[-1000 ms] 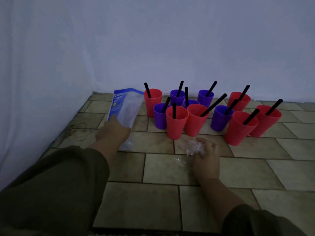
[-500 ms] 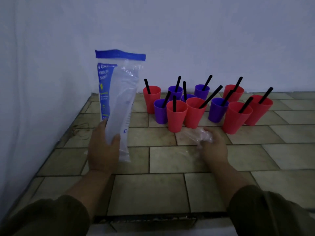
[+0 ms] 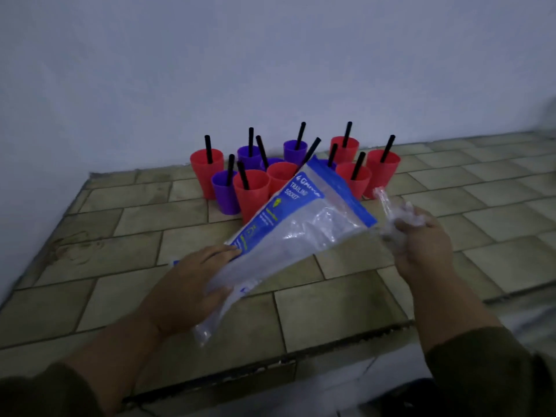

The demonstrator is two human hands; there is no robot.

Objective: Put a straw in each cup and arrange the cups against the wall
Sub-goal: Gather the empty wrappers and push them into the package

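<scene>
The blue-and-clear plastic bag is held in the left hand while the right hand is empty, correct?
Not quite. The head view shows the left hand does hold the blue-and-clear plastic bag, but the right hand is not empty: it grips a crumpled clear plastic wrapper.

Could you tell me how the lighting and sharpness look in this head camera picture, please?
Head view: dim, bluish light with muted colours; the right hand and its crumpled clear plastic are motion-blurred; the bag shows small glints; the cups are fairly sharp; tile lines bend towards the frame edges.
</scene>
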